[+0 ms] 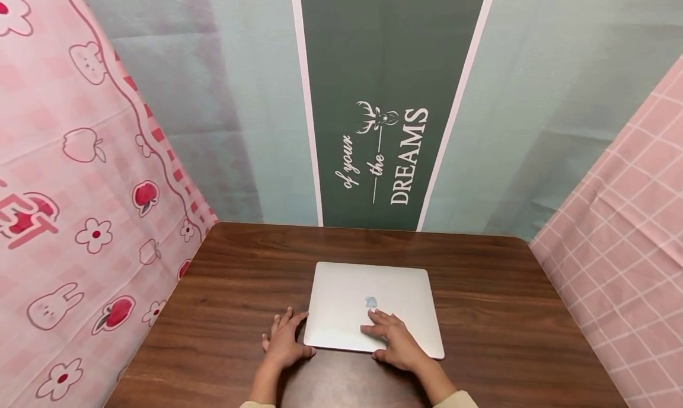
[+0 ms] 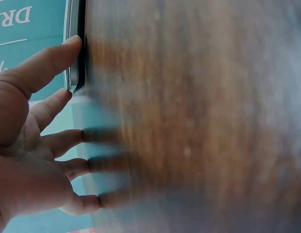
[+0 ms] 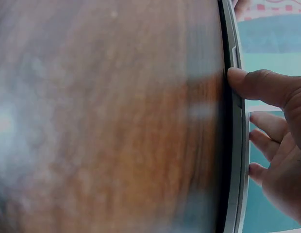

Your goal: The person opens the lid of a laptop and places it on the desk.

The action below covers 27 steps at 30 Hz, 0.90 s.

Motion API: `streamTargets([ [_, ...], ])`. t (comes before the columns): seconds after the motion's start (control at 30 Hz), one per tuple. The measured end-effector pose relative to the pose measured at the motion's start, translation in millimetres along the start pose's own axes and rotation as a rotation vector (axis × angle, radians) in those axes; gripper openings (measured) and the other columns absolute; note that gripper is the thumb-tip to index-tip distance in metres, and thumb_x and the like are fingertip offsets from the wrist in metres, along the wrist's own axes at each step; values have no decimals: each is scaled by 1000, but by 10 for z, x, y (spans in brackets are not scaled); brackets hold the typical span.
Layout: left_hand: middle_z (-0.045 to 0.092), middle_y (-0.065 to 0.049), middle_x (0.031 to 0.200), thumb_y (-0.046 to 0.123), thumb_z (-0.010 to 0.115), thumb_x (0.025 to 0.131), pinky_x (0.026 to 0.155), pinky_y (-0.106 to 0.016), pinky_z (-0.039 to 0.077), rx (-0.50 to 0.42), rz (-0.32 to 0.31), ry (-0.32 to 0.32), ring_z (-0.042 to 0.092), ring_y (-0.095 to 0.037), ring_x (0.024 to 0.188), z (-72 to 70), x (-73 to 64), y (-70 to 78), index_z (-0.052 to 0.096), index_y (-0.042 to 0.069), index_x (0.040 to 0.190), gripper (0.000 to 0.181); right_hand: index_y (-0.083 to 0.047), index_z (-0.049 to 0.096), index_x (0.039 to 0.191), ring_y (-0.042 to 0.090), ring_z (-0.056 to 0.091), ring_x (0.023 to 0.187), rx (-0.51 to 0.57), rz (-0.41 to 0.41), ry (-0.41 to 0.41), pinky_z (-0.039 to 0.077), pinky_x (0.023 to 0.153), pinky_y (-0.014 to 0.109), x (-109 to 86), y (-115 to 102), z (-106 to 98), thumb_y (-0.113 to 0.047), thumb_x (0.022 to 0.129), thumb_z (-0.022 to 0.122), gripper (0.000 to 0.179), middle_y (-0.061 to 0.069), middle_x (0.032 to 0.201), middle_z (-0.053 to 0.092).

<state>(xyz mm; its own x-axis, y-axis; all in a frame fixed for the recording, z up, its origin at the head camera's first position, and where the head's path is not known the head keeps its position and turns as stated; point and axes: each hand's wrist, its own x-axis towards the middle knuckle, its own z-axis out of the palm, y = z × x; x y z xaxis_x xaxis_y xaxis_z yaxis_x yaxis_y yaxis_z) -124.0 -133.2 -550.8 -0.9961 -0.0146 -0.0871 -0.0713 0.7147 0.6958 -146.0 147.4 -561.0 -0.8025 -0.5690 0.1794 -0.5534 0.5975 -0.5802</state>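
Observation:
A closed silver laptop (image 1: 341, 304) with a bluish apple logo lies flat on the brown wood table. At its near left corner is my left hand (image 1: 284, 340), fingers spread. In the left wrist view the thumb touches the front edge and the index fingertip (image 2: 65, 94) meets the corner; the other fingertips reach down to the tabletop. My right hand (image 1: 397, 341) rests over the near part of the lid. Its thumb (image 3: 259, 85) presses the front edge beside the shallow notch, and the other fingertips touch the lid in the right wrist view.
The wood table (image 1: 496, 313) extends around the laptop on every side. Behind it hangs a grey-green curtain (image 1: 395, 52) with white lettering. Pink printed cloth (image 1: 69, 218) borders the left side, and pink checked cloth (image 1: 629, 230) the right.

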Motion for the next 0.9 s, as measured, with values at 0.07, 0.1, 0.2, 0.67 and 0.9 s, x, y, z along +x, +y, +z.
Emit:
streamTargets([
  [0.07, 36, -23, 141, 18, 86, 51, 87, -75, 6, 6, -3, -5, 17, -50, 130, 7, 3, -5, 58, 15, 125, 79, -8, 66, 116, 36, 43, 122, -14, -31, -3, 29, 98, 56, 6, -7, -4, -6, 63, 79, 55, 19, 130, 52],
  [0.1, 35, -23, 141, 19, 86, 52, 87, -75, 6, 9, -2, -7, 17, -50, 130, 10, 2, -5, 58, 15, 126, 80, -8, 65, 117, 35, 45, 121, -29, -47, -2, 31, 97, 54, 11, -10, -6, -6, 64, 78, 55, 18, 129, 53],
  [0.2, 35, -24, 142, 19, 86, 53, 87, -75, 6, 14, -1, -11, 17, -50, 130, 15, 7, -1, 57, 15, 127, 80, -5, 63, 120, 36, 46, 119, -57, -93, 6, 35, 95, 51, 46, -24, -21, -6, 65, 77, 57, 19, 127, 53],
  [0.67, 32, -25, 142, 22, 86, 54, 86, -76, 5, 24, -6, -36, 16, -51, 130, 25, 14, 14, 56, 12, 128, 81, -7, 61, 123, 40, 39, 124, -147, -49, -99, 30, 96, 59, 130, -80, -23, -15, 63, 81, 63, 22, 133, 47],
  [0.9, 31, -26, 142, 22, 87, 54, 86, -76, 4, 1, -11, -40, 15, -52, 130, -6, 20, 8, 57, 11, 127, 80, -12, 62, 122, 39, 40, 124, -167, -24, -138, 33, 98, 50, 184, -149, -48, -14, 65, 80, 59, 17, 131, 51],
])
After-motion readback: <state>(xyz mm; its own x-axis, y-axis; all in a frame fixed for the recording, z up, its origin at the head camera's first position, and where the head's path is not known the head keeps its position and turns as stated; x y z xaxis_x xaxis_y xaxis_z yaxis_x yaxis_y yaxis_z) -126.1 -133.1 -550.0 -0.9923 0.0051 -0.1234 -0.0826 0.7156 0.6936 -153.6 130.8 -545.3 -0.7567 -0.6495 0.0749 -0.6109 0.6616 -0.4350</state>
